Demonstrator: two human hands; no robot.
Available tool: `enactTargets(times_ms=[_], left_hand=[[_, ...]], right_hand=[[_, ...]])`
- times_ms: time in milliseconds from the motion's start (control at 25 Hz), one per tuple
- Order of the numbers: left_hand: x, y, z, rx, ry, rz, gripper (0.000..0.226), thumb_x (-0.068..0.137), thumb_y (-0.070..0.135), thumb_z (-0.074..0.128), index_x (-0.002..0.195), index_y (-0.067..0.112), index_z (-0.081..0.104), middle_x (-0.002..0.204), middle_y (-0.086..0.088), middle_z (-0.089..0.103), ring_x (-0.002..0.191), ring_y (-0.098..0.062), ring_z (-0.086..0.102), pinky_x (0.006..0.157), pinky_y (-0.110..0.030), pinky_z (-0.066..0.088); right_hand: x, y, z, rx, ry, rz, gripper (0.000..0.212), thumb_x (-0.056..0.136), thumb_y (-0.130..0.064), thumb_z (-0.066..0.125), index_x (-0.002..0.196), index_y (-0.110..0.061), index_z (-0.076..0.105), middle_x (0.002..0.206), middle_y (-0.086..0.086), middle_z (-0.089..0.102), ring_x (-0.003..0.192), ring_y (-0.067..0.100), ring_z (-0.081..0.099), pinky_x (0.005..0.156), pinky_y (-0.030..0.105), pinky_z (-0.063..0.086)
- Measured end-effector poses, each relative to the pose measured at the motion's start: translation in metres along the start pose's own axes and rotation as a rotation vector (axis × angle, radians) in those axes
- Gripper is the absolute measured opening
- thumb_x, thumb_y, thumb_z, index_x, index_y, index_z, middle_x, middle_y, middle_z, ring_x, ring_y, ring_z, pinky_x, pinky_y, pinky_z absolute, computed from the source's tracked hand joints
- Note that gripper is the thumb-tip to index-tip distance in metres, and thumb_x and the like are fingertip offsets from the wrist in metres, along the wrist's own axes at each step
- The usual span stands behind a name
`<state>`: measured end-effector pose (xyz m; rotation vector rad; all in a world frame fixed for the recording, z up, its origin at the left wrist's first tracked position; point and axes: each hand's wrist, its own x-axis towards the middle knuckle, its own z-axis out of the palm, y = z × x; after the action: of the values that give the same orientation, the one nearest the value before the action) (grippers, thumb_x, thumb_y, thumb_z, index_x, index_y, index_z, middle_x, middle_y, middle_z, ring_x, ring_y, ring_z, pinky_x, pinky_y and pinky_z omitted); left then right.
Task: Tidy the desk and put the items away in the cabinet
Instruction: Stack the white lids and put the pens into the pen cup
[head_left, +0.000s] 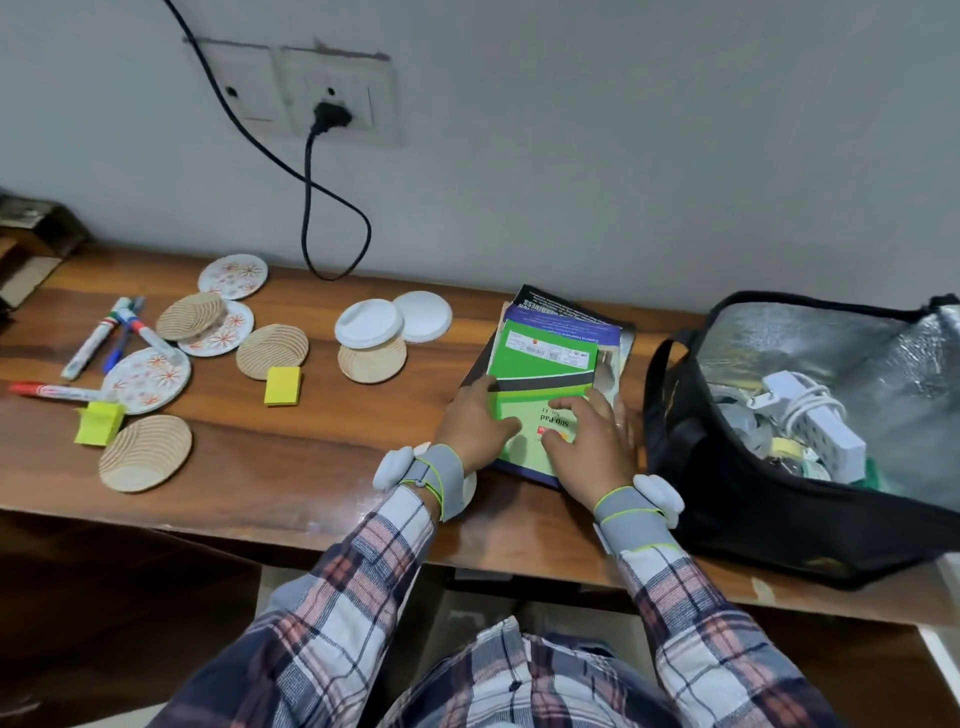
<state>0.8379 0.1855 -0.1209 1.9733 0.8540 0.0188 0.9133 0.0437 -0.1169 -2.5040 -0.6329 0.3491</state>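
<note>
A stack of books and pads (550, 358) lies on the wooden desk (291, 467), a green pad on top. My left hand (475, 423) grips the stack's left edge, thumb on the green cover. My right hand (589, 441) rests on the cover's near right part with fingers spread. Left of the stack lie several round coasters and small plates (218, 325), white lids (369, 323), markers (96, 340) and two yellow sticky-note blocks (282, 385).
An open black bag with silver lining (810, 431) holds a white power strip and small items at the desk's right end. A black cable (311, 208) hangs from a wall socket. A dark wooden object sits at the far left edge.
</note>
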Motion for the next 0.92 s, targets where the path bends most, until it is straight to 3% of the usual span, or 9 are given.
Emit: enactTargets(times_ms=[120,320,400,560,720,800,920], left_hand=[[-0.006,-0.007,-0.010,-0.030,0.041,0.036,0.056,0.085,0.023,0.071,0.137,0.018,0.050,0.141,-0.009,0.048,0.131,-0.027,0.045,0.109,-0.041,0.039],[-0.023,-0.039,-0.038,-0.218,0.075,-0.031,0.036,0.090,0.015,0.067,0.124,0.011,0.057,0.126,-0.009,0.063,0.115,-0.024,0.060,0.102,-0.042,0.047],[-0.035,-0.055,-0.043,-0.260,0.092,-0.062,0.030,0.091,0.009,0.063,0.120,0.011,0.058,0.122,-0.008,0.064,0.116,-0.024,0.060,0.103,-0.034,0.045],[-0.059,-0.087,-0.057,-0.293,0.169,-0.087,0.034,0.090,0.003,0.061,0.123,0.012,0.058,0.120,-0.006,0.063,0.117,-0.017,0.058,0.098,-0.024,0.041],[-0.073,-0.096,-0.059,-0.213,0.140,-0.052,0.041,0.085,0.007,0.066,0.124,0.017,0.058,0.122,0.000,0.060,0.122,-0.019,0.053,0.104,-0.033,0.042],[-0.080,-0.100,-0.057,-0.133,0.143,-0.013,0.044,0.083,0.009,0.066,0.125,0.019,0.058,0.120,0.004,0.056,0.124,-0.020,0.048,0.107,-0.035,0.040],[-0.089,-0.099,-0.052,-0.052,0.151,0.047,0.046,0.085,0.011,0.063,0.130,0.018,0.055,0.129,0.000,0.053,0.129,-0.019,0.040,0.103,-0.027,0.034]], right_hand=[[0.000,-0.017,0.004,-0.044,-0.016,-0.074,0.034,0.085,-0.029,0.062,0.119,-0.033,0.060,0.155,-0.002,0.035,0.150,0.024,0.008,0.120,0.040,0.007],[-0.010,-0.051,0.027,-0.009,-0.149,-0.224,0.029,0.087,-0.026,0.062,0.116,-0.030,0.062,0.153,-0.005,0.039,0.151,0.024,0.009,0.120,0.039,0.010],[-0.017,-0.060,0.036,-0.002,-0.187,-0.252,0.028,0.088,-0.025,0.061,0.116,-0.029,0.063,0.152,-0.005,0.041,0.151,0.024,0.011,0.119,0.040,0.012],[-0.032,-0.077,0.056,-0.099,-0.232,-0.320,0.032,0.089,-0.027,0.060,0.120,-0.029,0.062,0.150,-0.004,0.043,0.149,0.023,0.017,0.118,0.038,0.014],[-0.049,-0.071,0.062,-0.231,-0.200,-0.333,0.038,0.086,-0.036,0.061,0.124,-0.031,0.060,0.142,-0.004,0.047,0.145,0.023,0.023,0.118,0.041,0.014],[-0.061,-0.068,0.068,-0.301,-0.227,-0.321,0.045,0.087,-0.043,0.060,0.132,-0.034,0.055,0.147,-0.006,0.042,0.147,0.023,0.018,0.119,0.044,0.008],[-0.072,-0.065,0.074,-0.353,-0.248,-0.354,0.054,0.089,-0.050,0.056,0.140,-0.036,0.046,0.156,-0.008,0.031,0.150,0.024,0.009,0.120,0.047,0.002]])
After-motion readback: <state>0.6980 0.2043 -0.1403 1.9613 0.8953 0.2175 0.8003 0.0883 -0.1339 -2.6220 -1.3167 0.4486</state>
